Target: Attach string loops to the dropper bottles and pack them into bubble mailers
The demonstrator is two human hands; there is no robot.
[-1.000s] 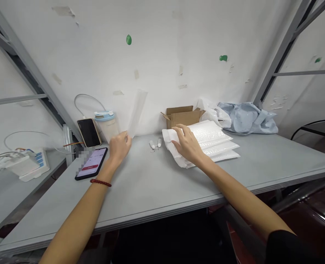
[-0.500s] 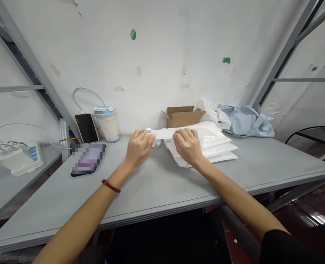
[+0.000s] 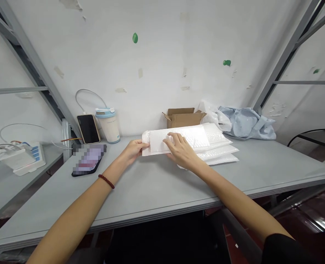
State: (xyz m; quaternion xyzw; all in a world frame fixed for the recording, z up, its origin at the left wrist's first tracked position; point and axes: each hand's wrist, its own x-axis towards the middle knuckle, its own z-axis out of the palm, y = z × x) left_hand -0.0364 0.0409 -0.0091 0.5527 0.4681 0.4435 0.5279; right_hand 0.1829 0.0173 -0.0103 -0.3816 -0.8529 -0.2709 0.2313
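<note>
A white bubble mailer (image 3: 158, 142) is held up above the table, its padded face toward me and its flap end on the left. My left hand (image 3: 135, 149) pinches that left end between thumb and fingers. Around the lower edge of the mailer, nearer its middle, my right hand (image 3: 180, 149) is closed, with some fingers lying across the front. Behind and to the right lies a pile of several white bubble mailers (image 3: 220, 151), partly covered by the held one.
An open cardboard box (image 3: 186, 119), a white plastic bag (image 3: 216, 116) and a light blue cloth bag (image 3: 242, 123) stand along the wall. On the left are a cup (image 3: 109, 126), an upright phone (image 3: 88, 129), a flat phone (image 3: 89, 159) and a power strip (image 3: 32, 157).
The white mailer has turned from nearly edge-on to facing me. My left hand has moved down and left; my right hand has loosened from a fist, fingers now spread over the mailer.
</note>
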